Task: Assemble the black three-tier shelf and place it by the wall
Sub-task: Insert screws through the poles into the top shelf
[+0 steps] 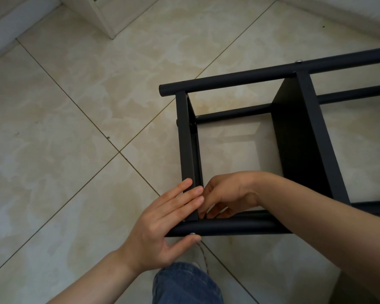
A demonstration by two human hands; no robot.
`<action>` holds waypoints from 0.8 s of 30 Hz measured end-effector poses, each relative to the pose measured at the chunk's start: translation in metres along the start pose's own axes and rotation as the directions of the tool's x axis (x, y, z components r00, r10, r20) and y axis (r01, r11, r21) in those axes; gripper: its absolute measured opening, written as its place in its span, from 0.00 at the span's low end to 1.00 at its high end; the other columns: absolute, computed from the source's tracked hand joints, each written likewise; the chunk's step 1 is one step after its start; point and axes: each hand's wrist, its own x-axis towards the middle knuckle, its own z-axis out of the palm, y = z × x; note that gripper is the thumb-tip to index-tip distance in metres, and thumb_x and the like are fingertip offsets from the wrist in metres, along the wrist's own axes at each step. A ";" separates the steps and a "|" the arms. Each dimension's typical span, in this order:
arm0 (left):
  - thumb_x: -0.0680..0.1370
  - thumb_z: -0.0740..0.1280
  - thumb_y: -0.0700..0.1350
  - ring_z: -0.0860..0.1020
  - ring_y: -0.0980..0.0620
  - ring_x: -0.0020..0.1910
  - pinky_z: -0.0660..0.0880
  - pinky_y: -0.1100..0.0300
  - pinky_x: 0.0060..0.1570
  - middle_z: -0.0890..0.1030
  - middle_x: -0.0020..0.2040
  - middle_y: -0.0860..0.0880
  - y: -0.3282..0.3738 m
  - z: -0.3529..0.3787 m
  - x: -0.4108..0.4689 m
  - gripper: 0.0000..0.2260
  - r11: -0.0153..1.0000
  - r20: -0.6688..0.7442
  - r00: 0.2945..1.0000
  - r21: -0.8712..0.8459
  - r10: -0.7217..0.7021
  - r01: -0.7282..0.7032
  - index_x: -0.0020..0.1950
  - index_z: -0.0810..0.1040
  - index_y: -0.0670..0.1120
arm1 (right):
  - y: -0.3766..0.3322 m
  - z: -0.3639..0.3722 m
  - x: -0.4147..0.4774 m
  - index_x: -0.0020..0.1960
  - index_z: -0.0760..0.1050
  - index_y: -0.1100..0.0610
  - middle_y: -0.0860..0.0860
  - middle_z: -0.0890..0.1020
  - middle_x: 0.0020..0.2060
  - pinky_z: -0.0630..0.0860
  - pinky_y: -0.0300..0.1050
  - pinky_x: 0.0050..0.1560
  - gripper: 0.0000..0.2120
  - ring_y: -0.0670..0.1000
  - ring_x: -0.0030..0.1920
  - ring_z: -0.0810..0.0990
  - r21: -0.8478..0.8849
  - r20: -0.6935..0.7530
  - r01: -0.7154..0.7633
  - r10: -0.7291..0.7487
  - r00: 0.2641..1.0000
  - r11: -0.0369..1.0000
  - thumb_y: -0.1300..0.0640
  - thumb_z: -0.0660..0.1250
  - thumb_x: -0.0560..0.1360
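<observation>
Two hands at one corner. Left hand flat, fingers straight on the end panel, thumb under the near tube by a screw. Right hand curled down behind that tube, grasp impossible to tell. Rightward, black shelf sideways on tiled floor.

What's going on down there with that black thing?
A person is putting together a black shelf, which lies on its side on the tiled floor. The left hand rests flat on the end panel, thumb by a silver screw in the near tube. The right hand reaches inside that corner with curled fingers; what it holds, if anything, is hidden. The shelf is not yet stood upright.
</observation>
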 end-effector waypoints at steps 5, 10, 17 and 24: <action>0.80 0.70 0.51 0.68 0.41 0.76 0.67 0.48 0.74 0.74 0.74 0.45 0.000 0.001 0.000 0.25 1.000 -0.003 1.000 -0.004 0.000 0.000 0.73 0.72 0.38 | 0.002 0.000 0.000 0.43 0.82 0.54 0.48 0.82 0.42 0.73 0.40 0.48 0.07 0.49 0.46 0.77 -0.064 -0.034 -0.007 0.005 0.999 0.998 0.53 0.68 0.76; 0.80 0.70 0.50 0.68 0.41 0.76 0.67 0.49 0.74 0.74 0.73 0.44 -0.001 0.001 0.000 0.24 1.000 -0.001 1.000 0.005 -0.003 0.003 0.70 0.74 0.38 | 0.002 -0.004 -0.002 0.45 0.82 0.55 0.49 0.83 0.41 0.75 0.40 0.49 0.03 0.48 0.46 0.78 0.042 0.043 0.020 -0.021 0.999 0.999 0.60 0.70 0.77; 0.80 0.70 0.50 0.68 0.41 0.76 0.68 0.48 0.74 0.74 0.73 0.43 0.000 0.001 0.000 0.24 1.000 -0.002 1.000 -0.003 -0.001 0.001 0.71 0.74 0.37 | 0.001 0.001 0.000 0.45 0.81 0.56 0.49 0.81 0.40 0.72 0.39 0.46 0.02 0.48 0.42 0.76 0.017 -0.002 -0.036 0.036 0.999 0.999 0.59 0.70 0.76; 0.80 0.70 0.50 0.68 0.42 0.77 0.67 0.49 0.74 0.74 0.73 0.43 0.001 0.001 0.001 0.24 1.000 0.000 1.000 0.007 -0.002 0.002 0.70 0.74 0.37 | 0.000 0.005 0.005 0.43 0.80 0.56 0.48 0.81 0.34 0.72 0.39 0.45 0.04 0.48 0.41 0.76 0.000 -0.052 -0.014 0.014 0.999 1.000 0.63 0.69 0.75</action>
